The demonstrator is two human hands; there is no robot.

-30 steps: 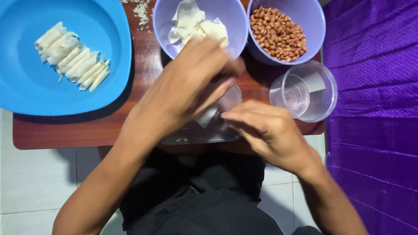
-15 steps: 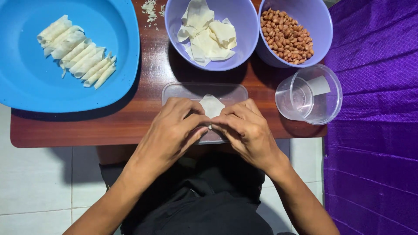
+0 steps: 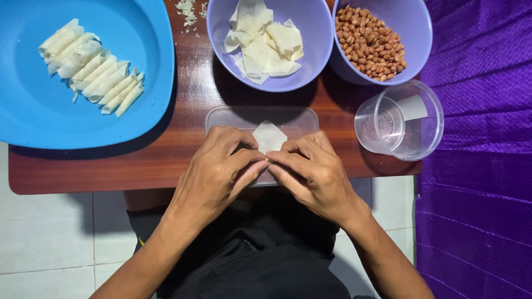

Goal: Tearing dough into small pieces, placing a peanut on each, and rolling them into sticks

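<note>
Fingers of left hand (image 3: 219, 166) and right hand (image 3: 310, 169) pinch wrapper (image 3: 270, 137) bottom edge; wrapper pokes out at 12 o'clock, over clear lid (image 3: 244, 117) on table (image 3: 100, 166).

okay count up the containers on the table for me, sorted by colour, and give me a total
Blue tray: 1
Purple bowls: 2, one with wrapper sheets, one with peanuts
Clear containers: 2, a flat lid under the hands and a round tub holding a small cup
Total: 5
</note>
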